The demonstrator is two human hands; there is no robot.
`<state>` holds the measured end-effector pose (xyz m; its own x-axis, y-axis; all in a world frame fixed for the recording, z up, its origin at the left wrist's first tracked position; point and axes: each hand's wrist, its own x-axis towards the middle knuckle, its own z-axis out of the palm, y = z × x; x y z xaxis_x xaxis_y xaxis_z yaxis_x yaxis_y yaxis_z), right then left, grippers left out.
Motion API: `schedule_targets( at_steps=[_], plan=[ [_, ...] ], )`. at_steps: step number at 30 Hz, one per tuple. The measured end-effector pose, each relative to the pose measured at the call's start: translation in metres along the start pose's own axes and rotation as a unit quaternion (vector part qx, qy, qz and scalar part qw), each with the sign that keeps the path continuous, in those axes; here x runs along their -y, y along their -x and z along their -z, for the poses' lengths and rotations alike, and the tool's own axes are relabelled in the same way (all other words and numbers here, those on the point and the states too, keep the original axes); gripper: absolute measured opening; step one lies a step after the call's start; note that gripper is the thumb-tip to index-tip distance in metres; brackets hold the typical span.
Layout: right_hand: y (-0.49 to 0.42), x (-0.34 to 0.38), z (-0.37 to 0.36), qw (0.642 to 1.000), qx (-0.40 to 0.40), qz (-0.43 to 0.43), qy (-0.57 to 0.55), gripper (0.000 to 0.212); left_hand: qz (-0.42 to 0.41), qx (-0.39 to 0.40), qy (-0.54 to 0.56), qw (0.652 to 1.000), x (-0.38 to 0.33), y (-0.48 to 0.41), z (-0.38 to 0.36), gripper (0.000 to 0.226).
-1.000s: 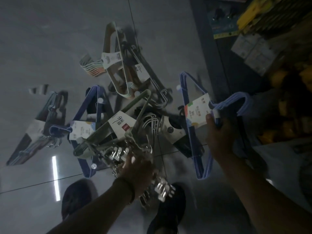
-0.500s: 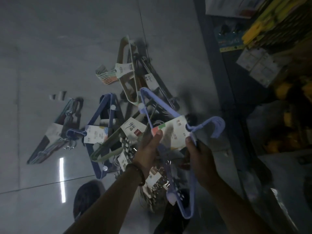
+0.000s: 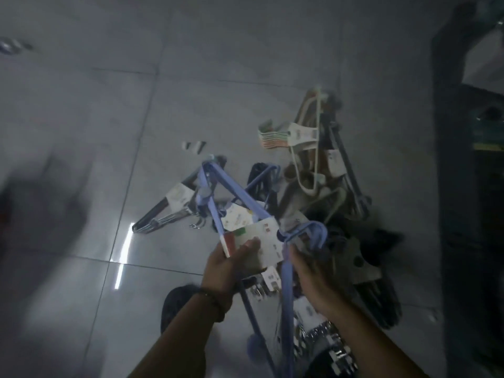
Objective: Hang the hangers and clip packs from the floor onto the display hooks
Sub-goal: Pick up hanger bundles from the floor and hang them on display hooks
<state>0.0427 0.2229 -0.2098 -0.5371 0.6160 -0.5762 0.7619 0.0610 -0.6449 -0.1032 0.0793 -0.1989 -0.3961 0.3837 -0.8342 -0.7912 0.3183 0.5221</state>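
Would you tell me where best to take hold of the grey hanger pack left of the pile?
Probably by its bunched metal hooks, reaching down from the near side: the grey pack lies flat, hooks at its near edge and clear of the pile, so one grip should gather every hanger.

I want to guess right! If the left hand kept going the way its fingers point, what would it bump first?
The left hand pinches the white label of the blue hanger pack, so it meets that first. Beyond, probably the hanger pile.
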Motion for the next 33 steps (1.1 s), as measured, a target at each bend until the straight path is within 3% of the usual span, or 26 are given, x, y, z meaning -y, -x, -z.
schedule_targets(
  at_steps=[2,3,6,9,10,13,15,17,20,23,28,30,33],
  plan=[
    [-0.018,0.015,-0.02,0.997,0.045,-0.049,-0.041,0.047,-0.026,-0.039,0.008,0.999,-0.006,-0.007,0.036,0.05],
    [-0.03,0.017,-0.026,0.998,0.024,-0.035,-0.048,0.047,-0.04,-0.054,0.008,0.998,-0.008,-0.011,0.053,0.05],
    [-0.063,0.013,-0.042,0.987,-0.111,0.083,0.076,0.04,-0.069,-0.084,0.024,0.994,-0.013,-0.028,0.099,0.043],
    [-0.113,0.033,-0.073,0.958,-0.098,0.147,0.227,0.006,-0.085,-0.084,0.078,0.99,-0.011,-0.053,0.143,0.042],
    [-0.135,0.043,-0.083,0.939,-0.081,0.175,0.285,0.007,-0.084,-0.085,0.083,0.989,-0.01,-0.059,0.153,0.047],
    [-0.198,0.073,-0.113,0.853,0.048,0.251,0.455,0.032,-0.071,-0.089,0.077,0.991,-0.001,-0.074,0.182,0.057],
    [-0.231,0.088,-0.139,0.795,0.159,0.241,0.534,0.04,-0.062,-0.085,0.083,0.991,0.008,-0.085,0.198,0.047],
    [-0.25,0.094,-0.164,0.755,0.247,0.189,0.577,0.062,-0.05,-0.079,0.093,0.991,0.018,-0.095,0.208,0.042],
    [-0.26,0.089,-0.189,0.721,0.274,0.153,0.618,0.093,-0.043,-0.069,0.096,0.992,0.026,-0.108,0.214,0.051],
    [-0.262,0.09,-0.194,0.678,0.268,0.17,0.663,0.096,-0.037,-0.064,0.095,0.993,0.03,-0.114,0.212,0.059],
    [-0.252,0.109,-0.176,0.692,0.306,0.157,0.635,0.089,-0.022,-0.064,0.133,0.989,0.035,-0.103,0.213,0.062],
    [-0.247,0.125,-0.162,0.701,0.288,0.175,0.628,0.084,-0.016,-0.059,0.153,0.986,0.033,-0.095,0.211,0.062],
    [-0.24,0.154,-0.131,0.743,0.227,0.206,0.595,0.079,-0.015,-0.049,0.166,0.985,0.026,-0.083,0.203,0.059]
  ],
)
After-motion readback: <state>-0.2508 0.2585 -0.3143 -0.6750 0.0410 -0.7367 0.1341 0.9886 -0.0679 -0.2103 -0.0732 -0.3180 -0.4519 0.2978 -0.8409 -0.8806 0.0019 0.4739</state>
